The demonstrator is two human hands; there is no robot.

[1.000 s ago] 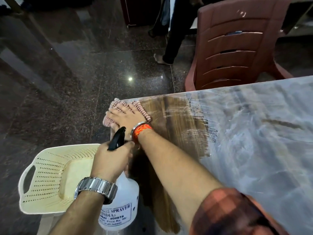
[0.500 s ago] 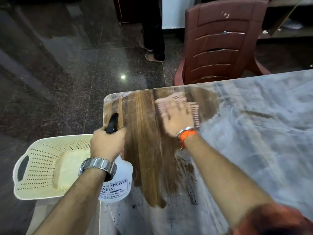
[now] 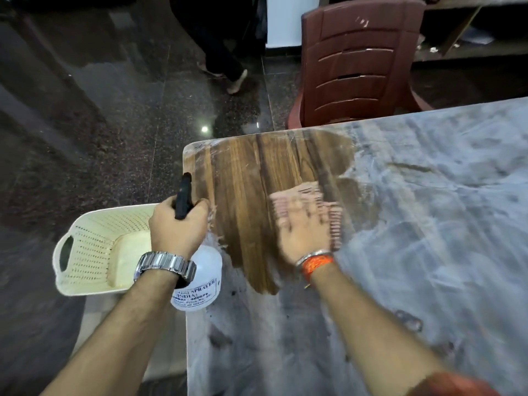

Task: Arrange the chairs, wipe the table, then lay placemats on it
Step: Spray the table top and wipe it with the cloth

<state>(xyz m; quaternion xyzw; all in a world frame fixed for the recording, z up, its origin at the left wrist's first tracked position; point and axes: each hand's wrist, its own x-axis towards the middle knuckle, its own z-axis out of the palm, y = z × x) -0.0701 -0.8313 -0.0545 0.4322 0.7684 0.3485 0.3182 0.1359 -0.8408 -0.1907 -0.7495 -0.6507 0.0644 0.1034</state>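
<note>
A wooden table is coated in pale dust, with a wiped brown patch at its near-left corner. My right hand presses flat on a pink checked cloth at the patch's right side; both are motion-blurred. My left hand grips the black trigger head of a white spray bottle held at the table's left edge. A maroon plastic chair stands at the table's far side.
A cream perforated plastic basket sits to the left of the table, below my left hand. Another person's legs and bare feet stand on the dark polished floor beyond the table. Shelving runs along the far right.
My right hand swept the cloth from the table's left corner toward the right and then nearer to me, widening the wiped brown patch. The left hand kept holding the spray bottle.
</note>
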